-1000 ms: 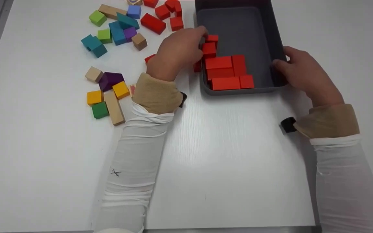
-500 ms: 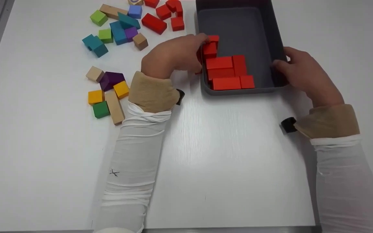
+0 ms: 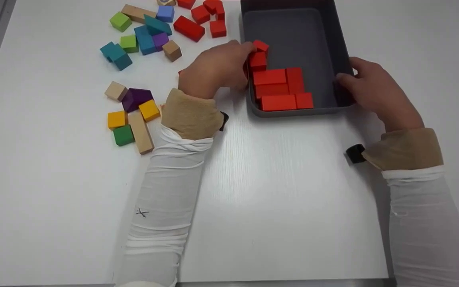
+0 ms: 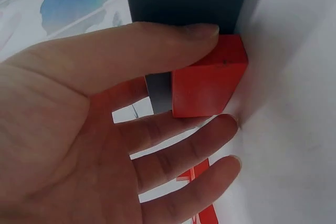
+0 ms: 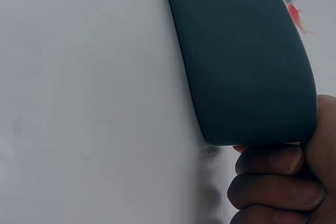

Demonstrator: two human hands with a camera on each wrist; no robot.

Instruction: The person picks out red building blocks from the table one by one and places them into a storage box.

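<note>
The head view shows the left hand [image 3: 218,65] at the side of a grey tray [image 3: 289,36], its forefinger over the rim at a small red piece [image 3: 260,46] inside. In the left wrist view, that hand pinches a red block [image 4: 202,93] between thumb and fingers, just outside the tray wall. The right hand [image 3: 383,93] grips the opposite side, thumb over the rim. Between the two grips, red blocks [image 3: 278,103] lie in the tray; mixed coloured blocks [image 3: 145,40] lie left of the pinching hand.
</note>
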